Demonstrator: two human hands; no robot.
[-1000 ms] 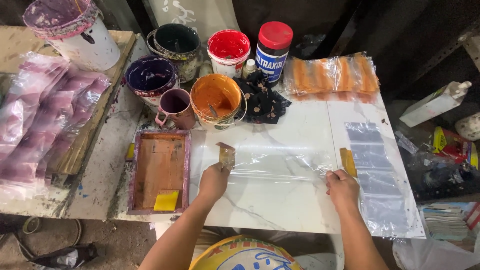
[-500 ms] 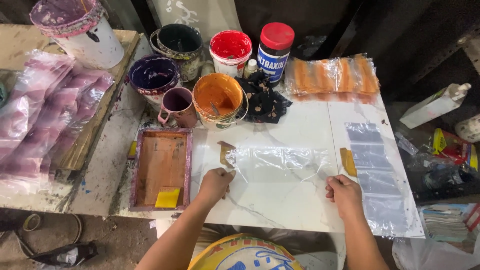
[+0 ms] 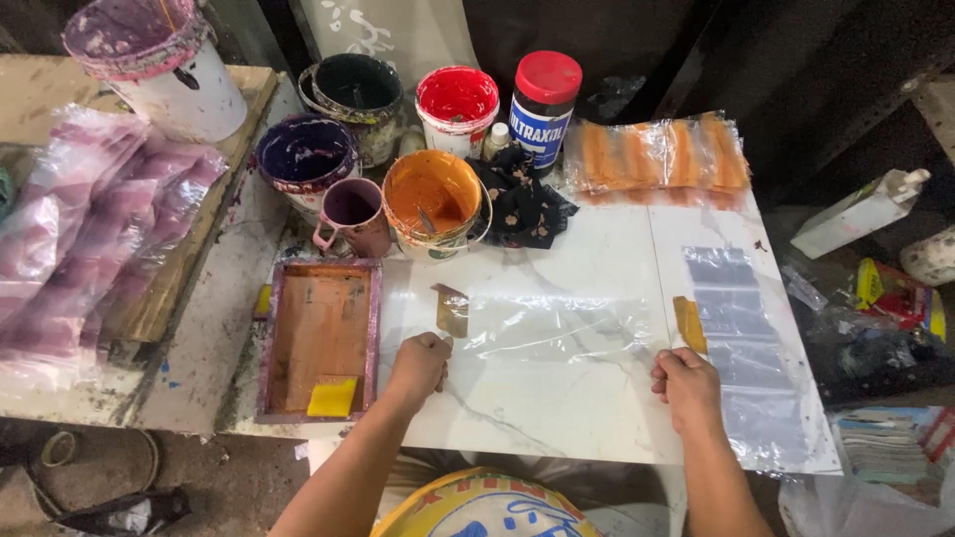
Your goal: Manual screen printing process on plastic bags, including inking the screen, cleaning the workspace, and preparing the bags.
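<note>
Orange paint bucket (image 3: 435,202) at counter (image 3: 557,398) rear w/ purple mug (image 3: 351,211), both hands, left (image 3: 419,365), right (image 3: 684,386), pinching clear plastic bag (image 3: 567,323) edges, framed screen (image 3: 320,336) at left edge.

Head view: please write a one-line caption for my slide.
Left hand and right hand press a clear plastic sheet flat on a white table, paint buckets behind.

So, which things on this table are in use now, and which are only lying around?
In use:
left hand
right hand
clear plastic sheet
two tape pieces

Lying about:
orange paint bucket
red paint tub
wooden screen frame
yellow sponge
black cloth
</note>
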